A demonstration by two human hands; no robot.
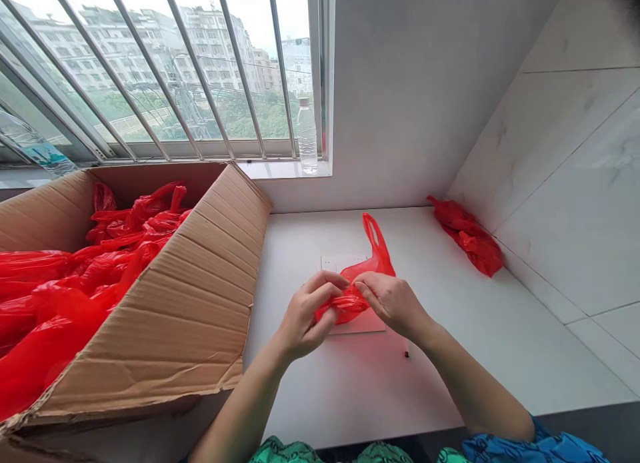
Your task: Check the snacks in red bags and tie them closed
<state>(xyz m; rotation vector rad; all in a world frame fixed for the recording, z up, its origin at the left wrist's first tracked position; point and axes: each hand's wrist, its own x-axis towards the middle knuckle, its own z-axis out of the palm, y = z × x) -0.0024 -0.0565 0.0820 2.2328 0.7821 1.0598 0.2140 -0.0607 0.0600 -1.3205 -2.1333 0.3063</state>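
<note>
A red plastic bag (374,258) is bunched between both my hands above the white counter (475,330). My left hand (307,313) has its fingers curled round the crumpled lower part of the bag. My right hand (393,300) pinches the same bag from the right side. One bag handle loop sticks up behind my hands. Under the bag a thin white card (345,262) lies flat on the counter.
A large open cardboard box (200,303) full of red plastic bags (75,283) stands at the left. Another bundled red bag (470,236) lies against the tiled wall at the right. A clear water bottle (307,136) stands on the window sill by the barred window.
</note>
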